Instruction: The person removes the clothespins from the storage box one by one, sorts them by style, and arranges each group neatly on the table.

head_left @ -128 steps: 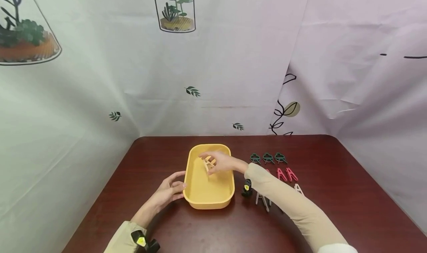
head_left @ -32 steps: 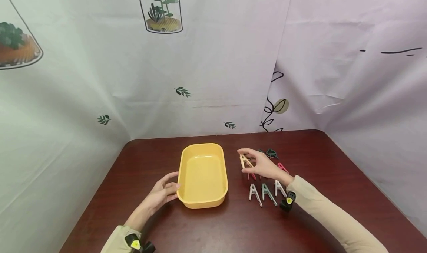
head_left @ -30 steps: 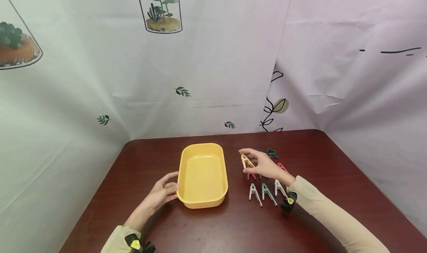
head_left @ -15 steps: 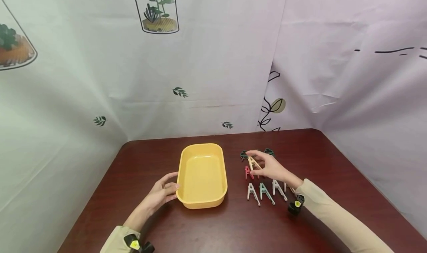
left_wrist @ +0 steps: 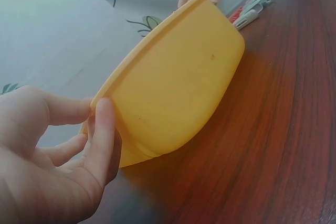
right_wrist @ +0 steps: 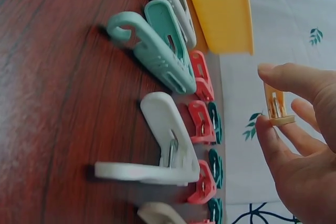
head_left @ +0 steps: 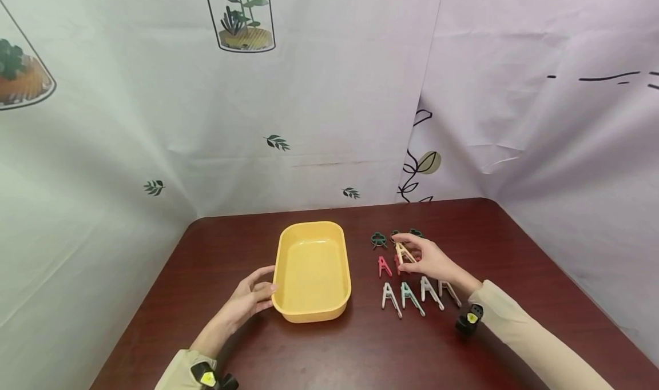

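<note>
My left hand (head_left: 244, 303) grips the left rim of a yellow plastic basin (head_left: 311, 317) that stands on the table. The left wrist view shows its fingers at the rim and outer wall of the yellow basin (left_wrist: 178, 66). Right of the basin, my right hand (head_left: 435, 263) pinches a small cream clothespin (head_left: 404, 253) between thumb and fingers, above the rows of clips. Seen from the right wrist, this clothespin (right_wrist: 275, 102) has a metal spring. Below the hand lie pink clothespins (head_left: 384, 266), some partly hidden by it.
Behind the pink ones sit several dark green round clips (head_left: 378, 239). In front lie larger clips: white (head_left: 390, 299), a mint-green one (head_left: 412, 298), another white (head_left: 431, 293) and a beige one (head_left: 449, 293). A printed cloth wall surrounds the dark red table (head_left: 329, 358).
My right hand, with the cream clothespin, has moved from over the basin out to the right above the clips, and drifted further right since. My left hand has stayed at the basin.
</note>
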The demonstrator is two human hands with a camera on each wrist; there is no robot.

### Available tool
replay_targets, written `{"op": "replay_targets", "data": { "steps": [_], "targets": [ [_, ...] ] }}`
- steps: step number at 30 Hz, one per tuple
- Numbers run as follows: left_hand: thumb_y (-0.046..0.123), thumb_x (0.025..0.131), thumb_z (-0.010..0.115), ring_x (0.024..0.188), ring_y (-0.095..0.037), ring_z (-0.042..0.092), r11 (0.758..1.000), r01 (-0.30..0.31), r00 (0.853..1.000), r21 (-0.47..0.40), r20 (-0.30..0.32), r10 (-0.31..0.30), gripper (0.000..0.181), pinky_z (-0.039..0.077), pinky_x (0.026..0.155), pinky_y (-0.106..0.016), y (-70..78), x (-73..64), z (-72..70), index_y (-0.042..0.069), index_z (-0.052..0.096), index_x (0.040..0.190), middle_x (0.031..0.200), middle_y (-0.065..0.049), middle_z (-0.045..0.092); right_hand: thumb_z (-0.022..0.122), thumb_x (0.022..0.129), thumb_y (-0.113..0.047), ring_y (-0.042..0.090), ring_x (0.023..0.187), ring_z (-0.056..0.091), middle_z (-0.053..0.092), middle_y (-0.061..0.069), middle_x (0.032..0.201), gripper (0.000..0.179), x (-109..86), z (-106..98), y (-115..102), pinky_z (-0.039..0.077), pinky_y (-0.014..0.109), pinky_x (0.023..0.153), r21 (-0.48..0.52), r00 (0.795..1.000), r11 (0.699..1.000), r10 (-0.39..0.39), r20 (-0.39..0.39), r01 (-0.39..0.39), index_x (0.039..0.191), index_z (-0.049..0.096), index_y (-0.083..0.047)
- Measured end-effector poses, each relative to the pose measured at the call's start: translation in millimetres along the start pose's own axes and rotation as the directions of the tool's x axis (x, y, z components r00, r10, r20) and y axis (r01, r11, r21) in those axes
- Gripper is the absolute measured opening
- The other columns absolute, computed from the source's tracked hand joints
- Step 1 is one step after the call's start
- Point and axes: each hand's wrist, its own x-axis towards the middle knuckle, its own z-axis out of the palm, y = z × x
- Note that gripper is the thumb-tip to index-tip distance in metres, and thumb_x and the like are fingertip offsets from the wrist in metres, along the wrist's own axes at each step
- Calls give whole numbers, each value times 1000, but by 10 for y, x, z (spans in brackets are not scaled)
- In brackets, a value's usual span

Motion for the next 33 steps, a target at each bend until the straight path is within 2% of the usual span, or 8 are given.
{"op": "replay_targets", "data": {
  "steps": [8, 16, 21, 27, 33],
  "targets": [
    [15, 96, 61, 85, -7, 65, 1000, -3, 1000, -2, 8, 3, 69, 56, 76, -21, -7, 1, -18, 3, 20, 150, 96, 3, 65, 78, 81, -11, 31, 105, 62, 55, 21, 133, 65, -94, -85, 18, 54, 33, 78, -54, 1000, 998, 19, 9, -19, 138, 48, -3],
    [14, 96, 60, 87, -7, 65, 1000, -7, 1000, -9, 15, 7, 69, 56, 77, -22, -12, -11, -21, 3, 19, 151, 97, 4, 65, 80, 79, -12, 32, 109, 59, 56, 20, 133, 64, -207, -172, 65, 49, 49, 88, -117, 999, 993, 23, -22, -25, 136, 51, -2],
    [13, 96, 59, 87, -7, 65, 1000, -8, 1000, -13, 16, 8, 69, 57, 77, -22, -4, -11, -20, 3, 19, 151, 96, 4, 65, 80, 78, -11, 32, 106, 61, 58, 21, 130, 63, -280, -225, 121, 53, 42, 84, -143, 999, 989, 29, -41, -34, 134, 52, -2],
    [13, 96, 59, 87, -7, 66, 1000, -7, 1000, -11, 20, 8, 69, 57, 77, -22, 6, -20, -15, 2, 18, 151, 97, 4, 65, 79, 79, -9, 35, 108, 61, 58, 23, 129, 62, -364, -281, 182, 53, 40, 84, -109, 999, 993, 41, -24, -44, 133, 51, 1],
    [13, 96, 59, 88, -7, 66, 1000, -13, 999, -12, 30, 13, 69, 57, 78, -22, 8, -20, -14, 2, 18, 151, 97, 4, 65, 79, 79, -8, 24, 103, 63, 62, 21, 122, 61, -464, -357, 213, 52, 26, 76, -106, 997, 992, 70, -25, -72, 133, 51, 0]
  ]
}}
